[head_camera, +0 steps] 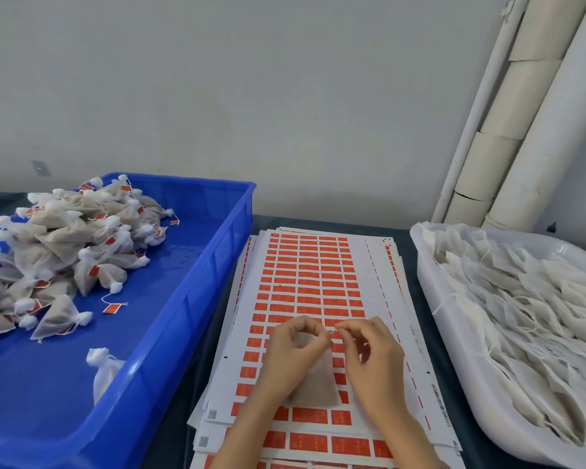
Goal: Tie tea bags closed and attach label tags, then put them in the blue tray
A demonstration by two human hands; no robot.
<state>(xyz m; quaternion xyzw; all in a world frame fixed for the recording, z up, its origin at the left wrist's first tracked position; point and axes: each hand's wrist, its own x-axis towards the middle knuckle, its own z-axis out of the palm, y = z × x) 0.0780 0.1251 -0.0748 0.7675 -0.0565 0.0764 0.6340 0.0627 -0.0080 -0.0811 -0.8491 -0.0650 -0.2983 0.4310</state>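
While left hand [293, 352] and right hand [371, 358] pinch the tea bag [318, 385], label sheets [312, 265] (stacked) lie beneath.

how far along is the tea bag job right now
Done: a pile of tagged tea bags sits in the blue tray. In hand: the left hand pinches the neck of one tea bag over the label sheets while the right hand pinches its string. Left: the white tub is full of flat, untagged bags, and many red labels are unused.
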